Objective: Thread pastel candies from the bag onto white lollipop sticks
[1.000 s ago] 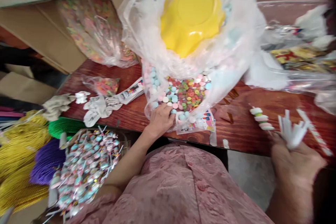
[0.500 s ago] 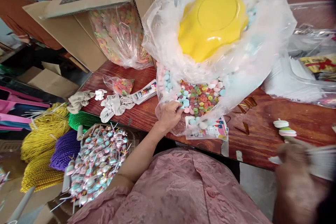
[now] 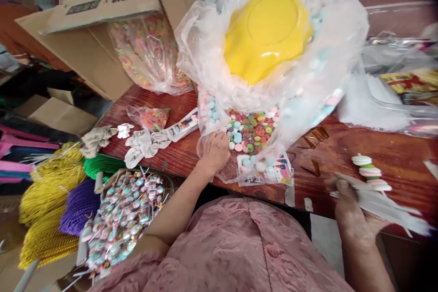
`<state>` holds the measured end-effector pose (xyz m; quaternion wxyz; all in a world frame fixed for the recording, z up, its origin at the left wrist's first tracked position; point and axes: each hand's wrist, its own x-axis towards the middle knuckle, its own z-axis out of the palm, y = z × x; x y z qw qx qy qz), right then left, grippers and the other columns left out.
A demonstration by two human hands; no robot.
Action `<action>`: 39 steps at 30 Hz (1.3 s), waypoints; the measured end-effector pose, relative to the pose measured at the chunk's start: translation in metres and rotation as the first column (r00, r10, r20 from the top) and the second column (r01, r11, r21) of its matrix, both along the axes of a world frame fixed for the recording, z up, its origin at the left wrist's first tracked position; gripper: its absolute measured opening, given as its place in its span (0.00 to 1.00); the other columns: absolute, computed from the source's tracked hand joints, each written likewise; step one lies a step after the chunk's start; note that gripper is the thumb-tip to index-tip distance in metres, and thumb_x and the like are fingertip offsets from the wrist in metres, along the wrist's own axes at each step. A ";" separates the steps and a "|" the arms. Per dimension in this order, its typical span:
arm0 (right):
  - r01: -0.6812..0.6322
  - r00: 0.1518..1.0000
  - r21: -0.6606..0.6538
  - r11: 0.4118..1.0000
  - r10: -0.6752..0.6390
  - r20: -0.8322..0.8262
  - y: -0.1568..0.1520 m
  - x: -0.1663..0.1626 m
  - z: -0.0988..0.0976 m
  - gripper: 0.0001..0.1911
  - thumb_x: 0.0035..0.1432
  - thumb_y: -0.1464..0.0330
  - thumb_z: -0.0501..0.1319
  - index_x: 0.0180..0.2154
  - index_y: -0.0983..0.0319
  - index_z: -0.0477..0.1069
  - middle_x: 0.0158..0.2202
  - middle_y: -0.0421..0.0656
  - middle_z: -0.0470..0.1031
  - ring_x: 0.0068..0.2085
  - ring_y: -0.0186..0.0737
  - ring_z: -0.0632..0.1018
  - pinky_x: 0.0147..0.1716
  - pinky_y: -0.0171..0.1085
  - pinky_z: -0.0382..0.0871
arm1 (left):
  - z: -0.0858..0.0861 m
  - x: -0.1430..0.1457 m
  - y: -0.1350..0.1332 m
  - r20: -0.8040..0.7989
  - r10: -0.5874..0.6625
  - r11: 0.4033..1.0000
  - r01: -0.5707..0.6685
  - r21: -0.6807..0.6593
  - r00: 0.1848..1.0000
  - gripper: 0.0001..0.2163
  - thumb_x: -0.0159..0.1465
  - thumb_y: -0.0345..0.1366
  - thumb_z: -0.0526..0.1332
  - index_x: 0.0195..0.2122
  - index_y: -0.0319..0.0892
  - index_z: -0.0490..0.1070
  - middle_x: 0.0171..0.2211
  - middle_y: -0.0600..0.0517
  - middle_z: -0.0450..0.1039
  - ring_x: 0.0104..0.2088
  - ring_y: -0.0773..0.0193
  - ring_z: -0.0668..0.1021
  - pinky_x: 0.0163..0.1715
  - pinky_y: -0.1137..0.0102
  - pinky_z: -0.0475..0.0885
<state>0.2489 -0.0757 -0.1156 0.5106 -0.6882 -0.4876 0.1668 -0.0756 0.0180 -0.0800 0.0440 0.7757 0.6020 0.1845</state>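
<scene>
My left hand (image 3: 215, 151) reaches into a clear plastic bag (image 3: 284, 100) and its curled fingers rest on a heap of pastel and ring-shaped candies (image 3: 251, 130); what they pinch is hidden. An upturned yellow bowl (image 3: 265, 32) sits on top inside the bag. My right hand (image 3: 352, 212) is closed around a bunch of white sticks (image 3: 386, 205), one of them carrying a short stack of candies (image 3: 367, 172) above the wooden table (image 3: 393, 155).
A box of wrapped candy sticks (image 3: 125, 216) sits at my lower left beside gold, purple and green cord bundles (image 3: 54, 200). A cardboard box (image 3: 99, 23) with a candy bag (image 3: 147, 50) stands at the back left. Cloths, small packets and clear wrappers (image 3: 386, 100) lie on the table.
My right hand has turned over; the stick bunch now points right and lies lower, with the candy stack just above it. The left hand stays in the bag. The view shifted slightly.
</scene>
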 end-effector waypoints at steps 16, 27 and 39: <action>0.013 0.915 0.183 0.983 0.063 -0.399 0.008 0.000 0.035 0.20 0.55 0.53 0.68 0.42 0.61 0.73 0.20 0.33 0.65 0.20 0.32 0.64 0.21 0.34 0.58 | 0.019 -0.001 -0.028 0.880 0.052 0.972 0.178 -0.153 0.472 0.11 0.55 0.44 0.75 0.36 0.47 0.81 0.35 0.53 0.78 0.38 0.60 0.80 0.37 0.63 0.80; -0.621 0.767 -0.200 0.758 0.534 -0.356 0.005 -0.073 0.064 0.25 0.61 0.53 0.64 0.20 0.61 0.67 0.19 0.38 0.65 0.22 0.32 0.65 0.21 0.33 0.59 | 0.042 0.047 -0.034 0.965 -0.059 0.954 0.298 -0.021 0.257 0.14 0.52 0.46 0.76 0.34 0.43 0.82 0.38 0.49 0.77 0.41 0.63 0.79 0.41 0.68 0.78; -0.684 0.728 -0.280 0.673 0.653 -0.209 0.017 -0.079 0.063 0.26 0.61 0.52 0.62 0.18 0.61 0.67 0.18 0.39 0.64 0.21 0.33 0.64 0.20 0.33 0.57 | 0.033 0.043 -0.041 0.955 -0.085 0.968 0.251 0.011 0.286 0.11 0.57 0.43 0.74 0.38 0.45 0.83 0.40 0.49 0.79 0.42 0.63 0.80 0.46 0.67 0.77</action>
